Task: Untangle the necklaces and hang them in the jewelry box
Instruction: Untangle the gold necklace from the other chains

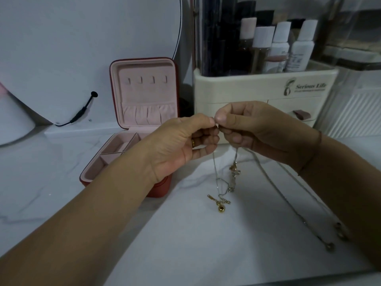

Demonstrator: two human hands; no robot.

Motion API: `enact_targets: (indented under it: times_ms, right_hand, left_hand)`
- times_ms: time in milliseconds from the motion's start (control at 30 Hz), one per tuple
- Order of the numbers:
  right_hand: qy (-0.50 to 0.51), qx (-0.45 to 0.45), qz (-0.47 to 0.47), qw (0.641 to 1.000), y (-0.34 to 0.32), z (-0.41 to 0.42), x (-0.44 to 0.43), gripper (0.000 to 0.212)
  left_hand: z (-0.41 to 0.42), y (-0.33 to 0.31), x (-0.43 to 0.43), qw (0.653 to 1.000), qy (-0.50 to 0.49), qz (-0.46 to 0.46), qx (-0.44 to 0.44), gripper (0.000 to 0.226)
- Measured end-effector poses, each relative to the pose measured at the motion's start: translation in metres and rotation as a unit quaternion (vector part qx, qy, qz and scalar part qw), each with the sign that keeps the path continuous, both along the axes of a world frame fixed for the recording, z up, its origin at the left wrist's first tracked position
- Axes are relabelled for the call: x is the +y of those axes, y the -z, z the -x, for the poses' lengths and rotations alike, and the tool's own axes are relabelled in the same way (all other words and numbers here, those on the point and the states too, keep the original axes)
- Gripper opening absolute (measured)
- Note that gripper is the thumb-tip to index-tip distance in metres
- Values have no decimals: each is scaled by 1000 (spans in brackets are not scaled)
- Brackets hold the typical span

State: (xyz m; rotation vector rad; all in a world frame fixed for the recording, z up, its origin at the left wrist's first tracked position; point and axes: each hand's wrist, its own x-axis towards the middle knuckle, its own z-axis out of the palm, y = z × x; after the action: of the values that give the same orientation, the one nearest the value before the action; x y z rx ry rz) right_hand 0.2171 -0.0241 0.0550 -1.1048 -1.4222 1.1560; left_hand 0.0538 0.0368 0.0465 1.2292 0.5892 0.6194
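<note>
The person held both hands up over the marble tabletop (185, 234), in front of a cream cosmetics organiser (257, 85) with white-capped bottles (278, 44) standing in it. The left hand (185, 141) and the right hand (257, 131) met thumb to thumb. Each had thumb and forefinger pinched tight on a fine bit of chain between them, the other fingers curled in beneath. The piece they pinched was too small for me to make out, so I could not say which strand each hand had.

From that pinch the tangled necklaces (233, 174) hung straight down below the hands, with a knot and a small pale charm about midway. Their lower loops lay on the tabletop. A gold ball pendant (221, 208) lay at the bottom end of the tangle. A long silver chain (288, 199) ran out from under the right hand and along the surface beside the right forearm, ending in ring-shaped pendants (340, 232).

The jewelry box (142, 112) stood open just to the left of the hands, red outside and pink inside, its base partly hidden behind the left wrist. Its lid stood upright, with four hooks (147, 79) in a row and a gathered pocket under them. The necklaces were well apart from those hooks. Behind the box leaned a round mirror (82, 48) with a black cable (82, 112).
</note>
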Motion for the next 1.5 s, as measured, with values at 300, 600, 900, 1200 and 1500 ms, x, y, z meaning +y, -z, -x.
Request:
enact_targets:
  times_ms: [300, 600, 900, 1200, 1500]
  right_hand:
    - [22, -31, -19, 999, -2, -1, -1, 14]
    - [3, -30, -1, 1000, -1, -2, 0, 22]
    - [30, -66, 11, 997, 5, 1, 0, 9]
    - [52, -6, 13, 999, 4, -3, 2, 10]
    - [67, 14, -19, 997, 3, 1, 3, 12]
  left_hand:
    - [2, -1, 3, 1000, 21, 4, 0, 17]
    - [1, 1, 1, 999, 18, -24, 20, 13]
    - [3, 1, 1, 975, -31, -205, 84, 21]
    - [2, 0, 0, 967, -98, -233, 42, 20]
    - [-7, 1, 5, 983, -136, -96, -75, 24]
